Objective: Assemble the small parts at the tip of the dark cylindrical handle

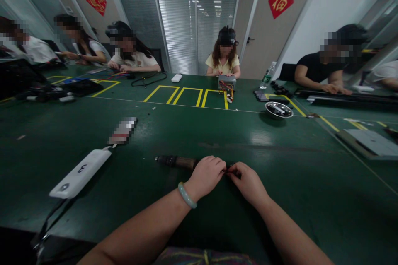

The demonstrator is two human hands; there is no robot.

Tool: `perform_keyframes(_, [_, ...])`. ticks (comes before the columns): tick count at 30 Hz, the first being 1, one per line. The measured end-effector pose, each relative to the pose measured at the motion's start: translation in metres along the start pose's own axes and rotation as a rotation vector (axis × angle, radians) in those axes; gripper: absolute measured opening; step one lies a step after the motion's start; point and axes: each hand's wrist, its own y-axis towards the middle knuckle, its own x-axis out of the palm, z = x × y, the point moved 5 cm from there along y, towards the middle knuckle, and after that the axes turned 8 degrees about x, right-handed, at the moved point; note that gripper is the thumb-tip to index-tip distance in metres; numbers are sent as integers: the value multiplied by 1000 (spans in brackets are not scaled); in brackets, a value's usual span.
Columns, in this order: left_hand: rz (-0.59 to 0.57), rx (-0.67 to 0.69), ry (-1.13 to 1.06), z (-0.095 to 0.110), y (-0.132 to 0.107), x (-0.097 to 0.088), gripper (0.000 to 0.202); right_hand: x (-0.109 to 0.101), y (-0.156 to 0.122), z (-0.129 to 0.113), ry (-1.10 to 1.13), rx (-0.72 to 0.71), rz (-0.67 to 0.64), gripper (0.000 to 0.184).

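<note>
What looks like an electric screwdriver (183, 162), dark with a brownish middle and a silver tip, lies sideways on the green table (174, 132), its tip toward the left. My left hand (209, 176), with a pale green bangle on the wrist, is closed over its right part and covers it. Close against those fingers, my right hand (248, 182) pinches at the tool's right end. Whatever lies between the right thumb and fingers is too small and too hidden to name.
A white power bank (81, 173) with a cable and a phone (123, 131) lie on the left. Ahead on the right stand a metal bowl (279, 110) and a plastic bottle (268, 75). Several people sit across the table; one handles a metal box with wires (226, 81).
</note>
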Motion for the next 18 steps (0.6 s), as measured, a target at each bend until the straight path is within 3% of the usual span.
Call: perform_keyframes(18, [26,8,-19,-1,-1,2,17,1,1,2,-20,-5,30,5])
